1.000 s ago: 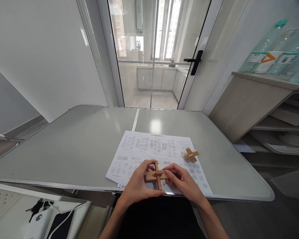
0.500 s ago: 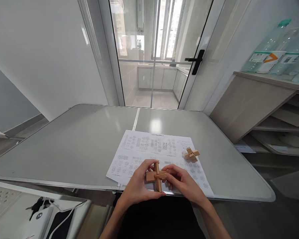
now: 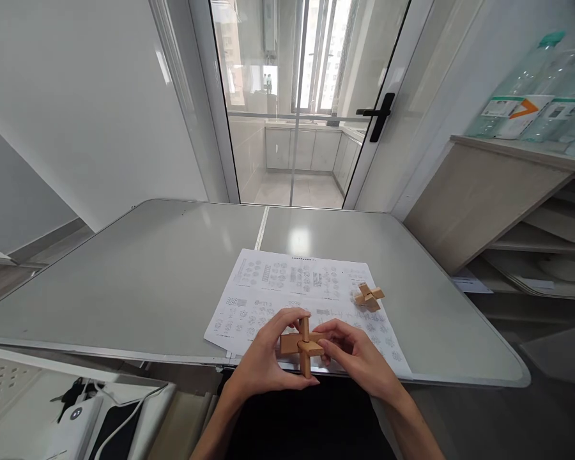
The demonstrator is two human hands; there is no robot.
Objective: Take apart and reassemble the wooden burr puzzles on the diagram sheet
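Between my hands is a wooden burr puzzle [image 3: 291, 344] made of crossed, interlocking sticks, held just over the near edge of a printed sheet. My left hand [image 3: 268, 358] grips it from the left, index finger on top of the upright stick and thumb under its lower end. On the other side my right hand [image 3: 354, 358] pinches the right end of a crosswise stick between thumb and fingers. A second, smaller wooden puzzle [image 3: 368, 296] rests on the right part of the sheet, touched by neither hand.
The white sheet [image 3: 259, 281] with printed diagrams lies on a grey table [image 3: 172, 275]. Lower left, a white surface holds a white device [image 3: 79, 425], a cable and keys. To the right stands a shelf [image 3: 498, 191] with plastic bottles [image 3: 517, 108] on top. Behind is a glass door [image 3: 278, 160].
The crosswise stick in my right fingers has turned and shifted slightly lower against the upright one. My left hand keeps its grip, and the second puzzle stays put.
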